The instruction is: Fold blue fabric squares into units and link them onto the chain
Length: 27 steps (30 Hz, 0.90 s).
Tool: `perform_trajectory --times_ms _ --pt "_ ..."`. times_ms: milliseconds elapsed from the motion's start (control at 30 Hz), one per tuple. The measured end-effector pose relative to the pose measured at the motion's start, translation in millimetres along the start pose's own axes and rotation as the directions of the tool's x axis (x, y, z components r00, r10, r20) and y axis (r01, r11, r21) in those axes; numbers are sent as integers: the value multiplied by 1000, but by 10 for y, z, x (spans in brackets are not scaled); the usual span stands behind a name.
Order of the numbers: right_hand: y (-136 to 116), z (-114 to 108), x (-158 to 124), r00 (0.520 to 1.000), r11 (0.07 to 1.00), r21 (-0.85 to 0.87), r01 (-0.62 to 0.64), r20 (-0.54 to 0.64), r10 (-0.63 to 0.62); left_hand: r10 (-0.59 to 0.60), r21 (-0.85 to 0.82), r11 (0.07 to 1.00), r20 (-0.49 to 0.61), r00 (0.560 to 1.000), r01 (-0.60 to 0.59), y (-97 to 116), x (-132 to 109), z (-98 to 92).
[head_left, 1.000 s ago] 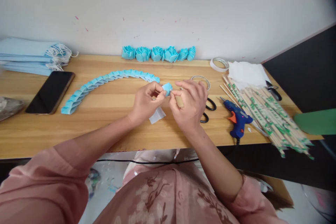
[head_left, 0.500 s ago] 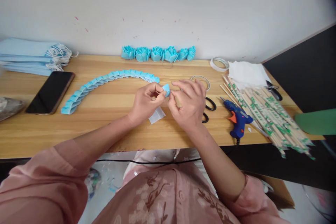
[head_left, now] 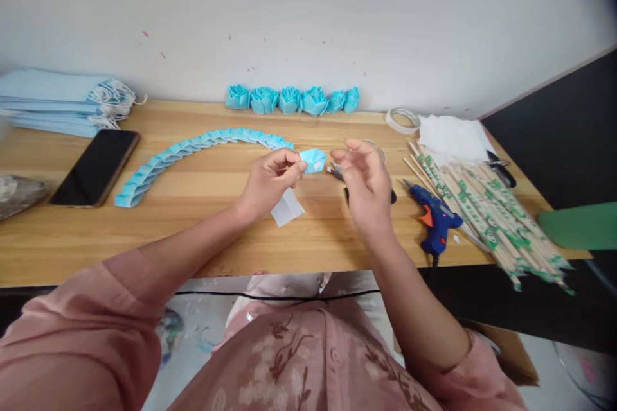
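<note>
My left hand (head_left: pixel 270 181) pinches a folded light-blue paper petal (head_left: pixel 312 159) between thumb and fingertips; a small white patch shows on its face. Just right of the petal, my right hand (head_left: pixel 369 186) is raised with curled fingers apart, and I see nothing in it. Scissors (head_left: pixel 335 172) lie on the table beneath that hand, which partly hides them. A pale square sheet (head_left: pixel 288 207) lies below my left hand. Behind the left hand curves a row of similar folded petals (head_left: pixel 193 146), overlapping one another.
Several blue paper roses (head_left: pixel 264 101) line the wall. At left are a phone (head_left: pixel 95 168) and stacked pale-blue sheets with white cords (head_left: pixel 53 99). To the right lie a blue glue gun (head_left: pixel 438 218), wrapped wooden sticks (head_left: pixel 501 218), a tape roll (head_left: pixel 403 121) and white sheets (head_left: pixel 453 138).
My right hand has let go of the petal and moved right, its fingers loosening. The petal stays in my left hand, its face with the white patch now showing.
</note>
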State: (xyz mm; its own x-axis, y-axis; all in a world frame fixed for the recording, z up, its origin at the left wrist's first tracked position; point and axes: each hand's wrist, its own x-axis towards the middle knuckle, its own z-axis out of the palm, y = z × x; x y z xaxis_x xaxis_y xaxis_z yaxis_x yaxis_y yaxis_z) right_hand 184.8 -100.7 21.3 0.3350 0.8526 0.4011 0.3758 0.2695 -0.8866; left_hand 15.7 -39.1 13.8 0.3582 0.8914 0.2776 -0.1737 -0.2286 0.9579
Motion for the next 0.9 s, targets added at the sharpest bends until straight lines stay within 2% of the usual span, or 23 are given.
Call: perform_trajectory --times_ms 100,200,433,733,900 --pt "40 76 -10 976 958 215 -192 140 165 -1 -19 1000 13 1000 1 -5 5 3" --pt "7 135 -23 960 934 250 -254 187 211 -9 -13 1000 20 1000 9 -1 3 9" --pt "-24 164 -35 952 945 196 -260 215 217 -2 41 999 37 999 0 -26 -9 15" --pt "70 218 -76 981 981 102 -164 120 152 -11 110 994 61 998 5 -10 -23 16" --pt "38 135 -57 968 974 151 -167 214 133 -38 120 992 72 997 29 -18 -15 2"
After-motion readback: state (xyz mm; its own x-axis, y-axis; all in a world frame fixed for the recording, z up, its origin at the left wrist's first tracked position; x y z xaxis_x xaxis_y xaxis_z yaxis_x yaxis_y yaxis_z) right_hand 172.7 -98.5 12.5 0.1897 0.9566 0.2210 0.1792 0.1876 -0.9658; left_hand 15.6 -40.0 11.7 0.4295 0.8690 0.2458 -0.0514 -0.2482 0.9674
